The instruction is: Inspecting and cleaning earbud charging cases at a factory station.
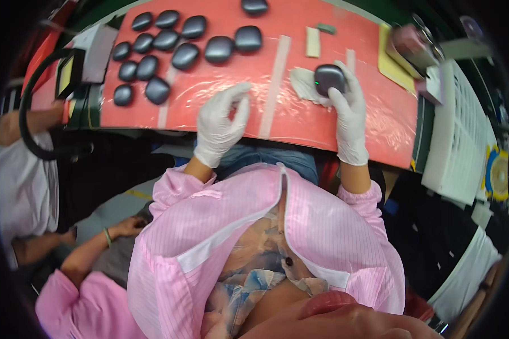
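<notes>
My right hand (350, 113), in a white glove, grips a dark grey, pebble-shaped device (329, 76) between thumb and fingers. A small green light glows near the device's left edge. Partly under it lies a crumpled white cloth (302, 85) on the red table mat (305, 127). My left hand (221, 121), also gloved in white, hovers near the mat's front edge. Its fingers are half bent, the thumb stands apart from them, and nothing shows between them. Several similar dark devices (219, 50) rest in loose rows on the mat's left half, beyond my left hand.
A pale block (313, 42) and a small green piece (326, 28) lie beyond the held device. At the right stand a yellow pad (393, 62), a pinkish container (410, 45) and a white ribbed panel (455, 130). A black hose (25, 113) curves at the left, near other people's arms.
</notes>
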Demonstrator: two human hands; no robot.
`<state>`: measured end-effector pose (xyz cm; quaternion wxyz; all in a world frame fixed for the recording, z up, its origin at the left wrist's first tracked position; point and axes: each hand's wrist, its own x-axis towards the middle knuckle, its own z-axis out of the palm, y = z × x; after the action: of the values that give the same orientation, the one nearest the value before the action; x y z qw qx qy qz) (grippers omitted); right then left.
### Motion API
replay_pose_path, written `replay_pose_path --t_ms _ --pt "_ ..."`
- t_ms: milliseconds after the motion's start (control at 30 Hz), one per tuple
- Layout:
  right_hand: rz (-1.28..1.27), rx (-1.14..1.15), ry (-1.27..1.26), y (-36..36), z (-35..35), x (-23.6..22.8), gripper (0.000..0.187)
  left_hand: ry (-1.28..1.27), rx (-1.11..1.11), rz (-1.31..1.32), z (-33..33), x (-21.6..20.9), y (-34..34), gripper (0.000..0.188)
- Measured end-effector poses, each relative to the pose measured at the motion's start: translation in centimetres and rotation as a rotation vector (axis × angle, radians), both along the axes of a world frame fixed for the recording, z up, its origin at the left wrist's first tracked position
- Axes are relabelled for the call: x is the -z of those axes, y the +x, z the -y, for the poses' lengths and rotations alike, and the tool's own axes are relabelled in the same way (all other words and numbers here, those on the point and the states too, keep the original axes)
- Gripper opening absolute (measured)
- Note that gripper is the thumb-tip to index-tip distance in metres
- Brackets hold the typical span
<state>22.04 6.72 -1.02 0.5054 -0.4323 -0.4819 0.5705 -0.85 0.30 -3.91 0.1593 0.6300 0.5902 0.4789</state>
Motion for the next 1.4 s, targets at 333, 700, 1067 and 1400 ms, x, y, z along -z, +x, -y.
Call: replay_pose_path --t_ms 333,700,1067,1400 --pt "-0.132 -0.019 -0.001 2.7 0.1 -1.0 0.05 -0.108 -0.031 0.013 0.1 0.0 0.4 0.024" --pt "1.477 0.554 0.327 18.2 -5.3 1.0 0.038 -0.111 -0.035 -0.053 -0.4 -1.0 0.8 0.023" --pt "0.932 0.113 0.582 7.5 -5.0 -3.4 0.034 -0.181 0.23 -0.015 -12.0 -12.0 -6.3 0.031" --pt "0.706 -0.022 0.584 0.3 -9.0 -0.8 0.021 -0.272 -0.189 -0.834 -45.8 -4.3 -18.3 0.061"
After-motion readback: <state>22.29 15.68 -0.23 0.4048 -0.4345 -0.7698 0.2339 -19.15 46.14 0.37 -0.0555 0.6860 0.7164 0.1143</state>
